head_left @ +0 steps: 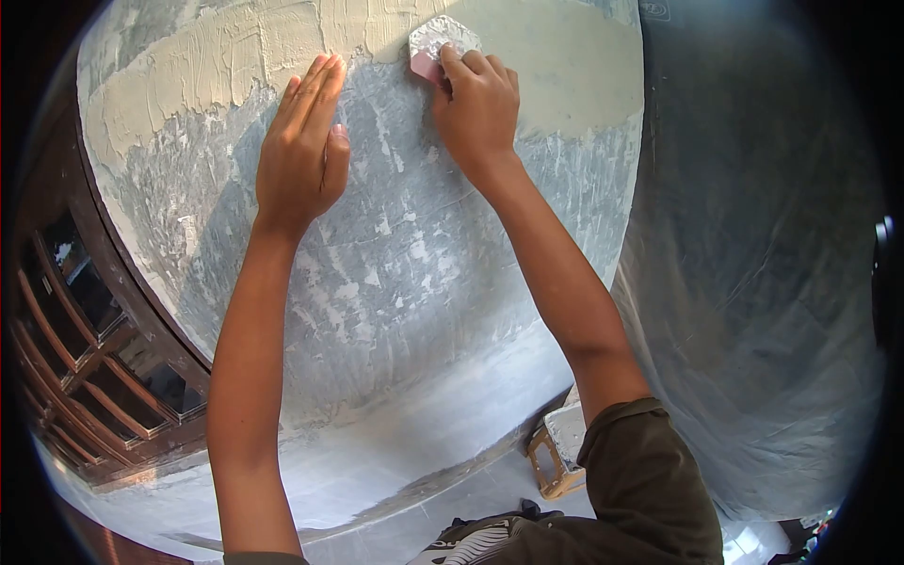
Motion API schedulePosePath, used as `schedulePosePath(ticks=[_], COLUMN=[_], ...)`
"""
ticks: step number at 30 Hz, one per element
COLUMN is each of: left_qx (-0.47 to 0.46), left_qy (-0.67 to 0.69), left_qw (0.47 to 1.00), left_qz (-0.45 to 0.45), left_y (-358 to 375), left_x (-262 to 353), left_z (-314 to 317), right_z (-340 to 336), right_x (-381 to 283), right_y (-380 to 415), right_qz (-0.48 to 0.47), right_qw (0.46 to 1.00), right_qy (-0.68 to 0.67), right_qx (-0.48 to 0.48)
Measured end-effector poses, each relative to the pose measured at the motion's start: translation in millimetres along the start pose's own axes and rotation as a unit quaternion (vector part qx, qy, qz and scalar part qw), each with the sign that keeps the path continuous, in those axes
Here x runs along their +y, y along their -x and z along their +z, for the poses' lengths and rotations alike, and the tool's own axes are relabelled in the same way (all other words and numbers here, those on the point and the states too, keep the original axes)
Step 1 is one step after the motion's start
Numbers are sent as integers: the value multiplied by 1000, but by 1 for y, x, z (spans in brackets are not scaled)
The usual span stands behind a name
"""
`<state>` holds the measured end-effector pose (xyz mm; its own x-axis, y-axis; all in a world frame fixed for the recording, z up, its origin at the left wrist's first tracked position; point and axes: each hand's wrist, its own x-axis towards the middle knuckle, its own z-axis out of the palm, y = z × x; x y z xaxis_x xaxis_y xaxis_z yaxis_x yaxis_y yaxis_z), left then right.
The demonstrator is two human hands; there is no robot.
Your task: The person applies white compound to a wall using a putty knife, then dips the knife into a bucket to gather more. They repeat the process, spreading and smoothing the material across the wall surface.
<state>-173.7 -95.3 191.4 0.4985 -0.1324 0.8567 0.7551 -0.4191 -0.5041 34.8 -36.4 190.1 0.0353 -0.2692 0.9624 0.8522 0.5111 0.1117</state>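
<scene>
The right hand (pixel 478 104) grips what looks like a scraper (pixel 428 66); the left hand (pixel 303 141) lies open against the wall (pixel 377 245).

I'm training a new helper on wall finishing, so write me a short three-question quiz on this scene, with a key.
1. Multiple choice: What does the right hand grip?
a) a paint roller
b) a long-handled brush
c) a small flat spreader

2. True or false: The left hand is held out with no tool in it.

3. Fill in the word: Left of the spreader, the cream-coloured coat is ridged; on the right, it looks much ____.

Key: 1 c; 2 true; 3 smoother
</scene>
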Motion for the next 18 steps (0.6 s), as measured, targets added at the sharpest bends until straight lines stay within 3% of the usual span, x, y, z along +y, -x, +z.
schedulePosePath(ticks=[5,8,12,18], left_qx=[11,7,3,2], left_qy=[18,12,4,0], left_qw=[1000,1000,1000,1000], left_qz=[-6,-3,-1,-4], left_y=[0,0,0,0], left_x=[0,0,1,2], left_z=[0,0,-1,0], right_z=[-22,-48,-50,-18], right_x=[-36,-51,-31,0], right_y=[38,54,34,5], right_qz=[-7,-30,21,11], right_qw=[998,989,991,999], right_qy=[-31,-129,-119,-52], right_qx=[-50,-69,-60,-10])
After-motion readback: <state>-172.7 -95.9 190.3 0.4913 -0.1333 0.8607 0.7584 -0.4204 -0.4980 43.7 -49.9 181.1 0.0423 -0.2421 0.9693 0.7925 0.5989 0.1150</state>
